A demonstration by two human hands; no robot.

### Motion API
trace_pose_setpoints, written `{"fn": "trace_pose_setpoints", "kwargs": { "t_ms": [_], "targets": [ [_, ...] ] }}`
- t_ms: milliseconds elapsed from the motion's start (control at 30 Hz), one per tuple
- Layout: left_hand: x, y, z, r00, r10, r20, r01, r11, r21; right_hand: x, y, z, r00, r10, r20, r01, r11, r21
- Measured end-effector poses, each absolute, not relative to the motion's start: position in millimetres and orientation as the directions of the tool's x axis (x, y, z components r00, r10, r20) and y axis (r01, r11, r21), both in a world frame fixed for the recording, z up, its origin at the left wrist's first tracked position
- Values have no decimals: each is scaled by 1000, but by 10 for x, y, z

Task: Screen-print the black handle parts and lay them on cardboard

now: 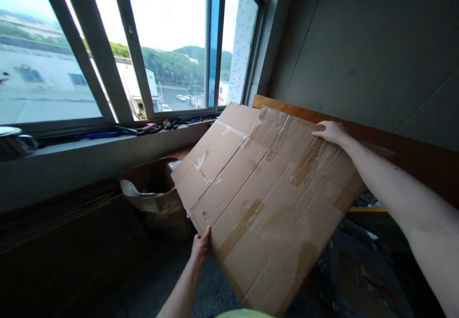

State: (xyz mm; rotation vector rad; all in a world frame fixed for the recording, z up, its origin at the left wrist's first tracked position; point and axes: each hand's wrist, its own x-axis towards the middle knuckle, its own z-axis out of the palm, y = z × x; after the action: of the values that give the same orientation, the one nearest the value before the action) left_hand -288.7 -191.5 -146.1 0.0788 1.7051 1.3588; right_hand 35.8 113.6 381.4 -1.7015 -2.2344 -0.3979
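Observation:
A large flattened cardboard box (265, 198), with strips of old tape on it, is tilted in front of me. My left hand (200, 246) grips its lower left edge, the thumb lying on the face of the sheet. My right hand (332, 131) curls over its upper right edge. The sheet hides whatever lies behind and beneath it.
A brown paper bag (154, 191) stands open under the window sill (107, 141), left of the cardboard. Small tools lie on the sill and a metal bowl (14, 141) sits at its left end. A wooden board (394, 150) leans on the grey wall behind. Dark clutter lies lower right.

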Motion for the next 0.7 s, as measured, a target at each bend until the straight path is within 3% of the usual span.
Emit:
{"fn": "trace_pose_setpoints", "kwargs": {
  "t_ms": [167, 333, 433, 567, 700],
  "targets": [
    [-3052, -1793, -1279, -624, 490, -608, -494, 356, 793, 89, 1332, 3475, -415, 785, 460, 866, 495, -64],
    [-3146, -1567, -1165, -633, 517, -576, -444, 368, 817, -94, 1000, 2877, -589, 746, 312, 759, 643, -103],
    [-3130, -1489, -1175, -637, 530, -560, -388, 407, 827, -28, 627, 2306, -646, 737, 200, 705, 676, -215],
    [-3093, -1492, -1211, -635, 541, -552, -343, 443, 829, 308, 31, 1300, -615, 786, 58, 678, 565, -471],
    [-3079, -1508, -1204, -623, 561, -545, -325, 448, 833, 735, -683, 185, -386, 910, -151, 716, 193, -671]
  ]
}}
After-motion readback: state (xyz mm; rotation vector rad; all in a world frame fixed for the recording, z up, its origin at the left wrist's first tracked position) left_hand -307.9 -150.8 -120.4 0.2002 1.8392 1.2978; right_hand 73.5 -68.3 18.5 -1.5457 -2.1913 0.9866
